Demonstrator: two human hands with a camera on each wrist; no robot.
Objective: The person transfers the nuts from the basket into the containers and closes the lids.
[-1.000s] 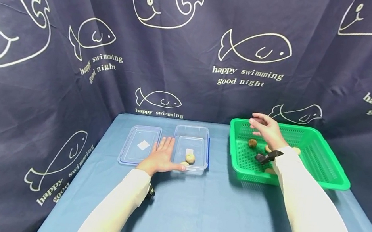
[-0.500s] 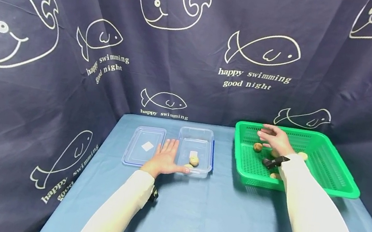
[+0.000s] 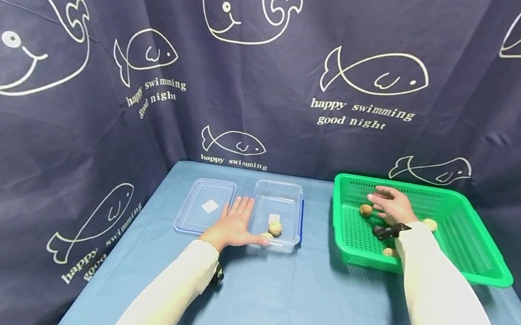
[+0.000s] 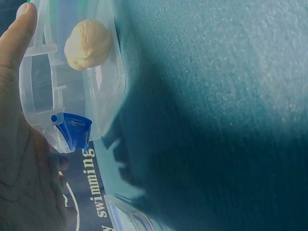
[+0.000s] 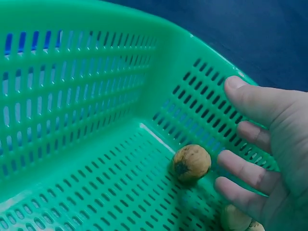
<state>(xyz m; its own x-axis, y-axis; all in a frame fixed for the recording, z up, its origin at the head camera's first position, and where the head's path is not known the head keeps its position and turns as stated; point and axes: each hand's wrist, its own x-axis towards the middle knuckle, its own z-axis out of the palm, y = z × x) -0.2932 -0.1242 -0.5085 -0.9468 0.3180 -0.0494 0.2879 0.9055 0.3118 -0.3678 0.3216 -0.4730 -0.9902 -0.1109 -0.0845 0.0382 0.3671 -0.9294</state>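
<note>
My left hand (image 3: 233,227) lies with straight, spread fingers along the left side of a clear plastic container (image 3: 257,184), its thumb over the front rim. Inside the container are two pale walnuts; one walnut (image 4: 88,44) shows clearly through the wall in the left wrist view. My right hand (image 3: 394,208) hovers inside a green basket (image 3: 489,258), fingers loosely bent and apart, holding nothing. Just beyond its fingertips a brown walnut (image 5: 192,163) rests on the basket floor. More walnuts (image 5: 236,217) sit below the hand, partly hidden by it.
A clear lid (image 3: 196,217) with a blue edge lies left of the container. A blue clip (image 4: 74,131) hangs from the container's side. Another walnut (image 3: 430,225) is farther right in the basket. A dark printed curtain (image 3: 252,82) stands behind the blue-covered table (image 3: 259,308).
My right hand has come down lower into the basket, toward the brown walnut. The left hand keeps its place at the container. The head view has shifted slightly.
</note>
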